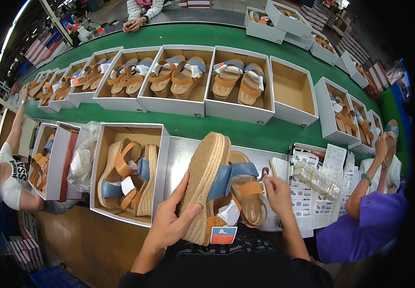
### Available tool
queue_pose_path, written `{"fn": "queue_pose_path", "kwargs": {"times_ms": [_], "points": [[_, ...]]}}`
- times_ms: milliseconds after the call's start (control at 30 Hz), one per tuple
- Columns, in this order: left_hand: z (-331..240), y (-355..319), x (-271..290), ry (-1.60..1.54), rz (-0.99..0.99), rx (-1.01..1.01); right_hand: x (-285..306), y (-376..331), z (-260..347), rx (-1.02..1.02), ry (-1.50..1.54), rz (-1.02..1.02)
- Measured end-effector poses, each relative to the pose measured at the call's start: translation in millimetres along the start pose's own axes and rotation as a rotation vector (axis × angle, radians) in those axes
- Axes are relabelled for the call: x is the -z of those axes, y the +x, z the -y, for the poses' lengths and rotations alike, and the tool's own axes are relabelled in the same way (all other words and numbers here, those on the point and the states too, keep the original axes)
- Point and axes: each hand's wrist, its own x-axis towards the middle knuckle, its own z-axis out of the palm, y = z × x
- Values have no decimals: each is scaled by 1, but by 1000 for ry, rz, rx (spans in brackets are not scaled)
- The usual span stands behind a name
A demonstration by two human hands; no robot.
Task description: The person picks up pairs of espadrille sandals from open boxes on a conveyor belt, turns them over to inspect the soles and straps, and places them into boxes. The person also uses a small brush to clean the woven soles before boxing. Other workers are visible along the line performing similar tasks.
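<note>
The left hand [169,223] grasps a wedge sandal [206,185] by its woven rope sole, thumb on the near side and fingers around the left edge, so the sandal stands tilted on its side over the metal work surface [181,153]. This sandal has a blue strap and tan straps, and a small card tag [223,235] hangs at its near end. The right hand [277,194] is closed around the tan strap at the right side of the sandal, with the fingers curled at the buckle; what exactly the fingertips pinch I cannot tell.

Just left of the sandal stands an open white shoe box [99,163] with another pair of the same sandals inside, its right wall close to the left hand. Between this box and the hands there is a narrow strip of bare metal. To the right lie sheets of printed labels [308,199], near to the right hand, and beyond them the arm of a person in a purple shirt [361,230].

On the far side runs a green conveyor belt [246,132] carrying a row of open boxes; one of them, an empty box [291,89], is to the far right
</note>
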Motion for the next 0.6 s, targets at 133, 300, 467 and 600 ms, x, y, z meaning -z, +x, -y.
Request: {"fn": "queue_pose_path", "kwargs": {"times_ms": [133, 300, 467, 600], "points": [[-8, -2, -2, 110, 27, -31, 29, 13, 75, 455, 165, -70], [-17, -7, -6, 257, 96, -86, 22, 30, 145, 822, 165, 151], [-18, -11, -5, 270, 103, -78, 16, 36, 154, 924, 43, 219], [-5, -12, -1, 216, 118, -81, 13, 38, 140, 867, 108, 183]]}}
